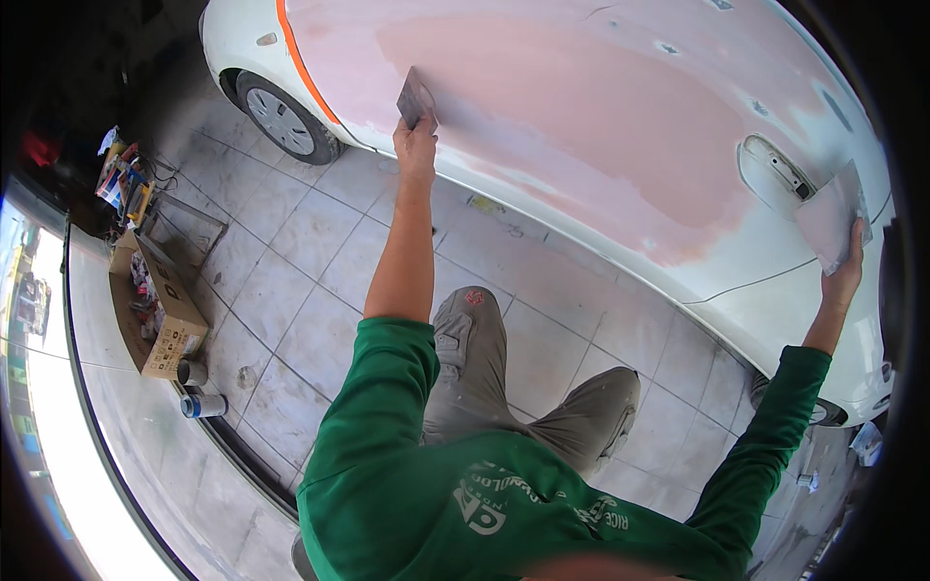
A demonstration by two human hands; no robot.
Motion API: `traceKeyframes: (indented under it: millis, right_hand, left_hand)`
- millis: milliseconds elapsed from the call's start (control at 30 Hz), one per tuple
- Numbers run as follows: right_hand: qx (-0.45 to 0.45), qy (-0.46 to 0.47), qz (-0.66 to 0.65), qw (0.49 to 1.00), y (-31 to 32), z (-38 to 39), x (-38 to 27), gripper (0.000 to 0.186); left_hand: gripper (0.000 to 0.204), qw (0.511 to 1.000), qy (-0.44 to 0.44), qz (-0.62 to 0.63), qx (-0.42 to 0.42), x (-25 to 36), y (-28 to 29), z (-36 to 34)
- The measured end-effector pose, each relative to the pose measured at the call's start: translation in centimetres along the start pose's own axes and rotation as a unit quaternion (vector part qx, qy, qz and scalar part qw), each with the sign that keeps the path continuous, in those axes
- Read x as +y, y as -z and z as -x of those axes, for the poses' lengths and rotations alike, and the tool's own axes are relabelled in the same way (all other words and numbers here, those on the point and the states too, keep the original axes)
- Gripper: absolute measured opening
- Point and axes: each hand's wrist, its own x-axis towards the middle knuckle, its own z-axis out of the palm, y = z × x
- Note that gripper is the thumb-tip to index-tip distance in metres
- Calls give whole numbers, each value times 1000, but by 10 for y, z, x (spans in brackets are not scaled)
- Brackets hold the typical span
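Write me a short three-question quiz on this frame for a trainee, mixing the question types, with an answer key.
1. Multiple choice: what does the left hand hold?
a) a spray gun
b) a dark flat block
c) a paint roller

2. True or false: the orange strip on the car is nearer the right hand than the left hand.

3. Fill in the missing word: the cardboard box is on the ____ side of the picture.

Key:
1. b
2. False; it is nearer the left hand.
3. left
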Motion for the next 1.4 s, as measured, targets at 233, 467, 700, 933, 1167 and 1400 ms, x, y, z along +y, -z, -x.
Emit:
traceKeyframes:
  millis: [233,467,700,933,1167,1400]
  right_hand:
    - [3,-2,-2,1000,9,-3,4,71]
    - [-5,3,10,1000,34,-12,13,70]
    - [25,9,0,1000,28,-11,24,65]
    - [-12,-11,12,1000,0,1,11,69]
    - [-37,-10,33,999,-17,19,-2,73]
    - [-44,-24,-1,999,-18,20,-4,69]
  left_hand:
    - [32,987,-145,-73,-10,-47,-54,66]
    - [27,999,13,6,30,-8,8,-27]
    - [59,983,-120,-134,27,-18,-77,54]
    - [83,964,-219,-151,9,-34,-197,204]
    - [82,969,-199,-144,4,-39,-297,329]
    - [82,971,-167,-156,-62,-37,-358,428]
